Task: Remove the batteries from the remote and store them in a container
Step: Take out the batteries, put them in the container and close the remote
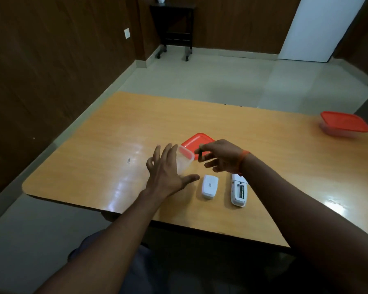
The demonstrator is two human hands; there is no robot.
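Two bare forearms reach over the wooden surface [115,132]. The left hand [168,170], fingers spread, its grip open, rests against a clear container [185,160]; contents indiscernible. The right hand [223,155] pinches a dark battery [200,155] beside the container's rim, above a red lid [197,141]. Nearer lie the battery cover [209,186] and the opened remote [239,192], one battery inside. A lidded red container [344,124] sits far right.

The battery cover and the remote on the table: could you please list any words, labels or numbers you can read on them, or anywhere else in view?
None can be read.
Battery cover: a small dark square mark, perhaps a code, too small to read.
Remote: open compartment with one battery inside; any print is blurred.
Battery in the right hand: no legible label.
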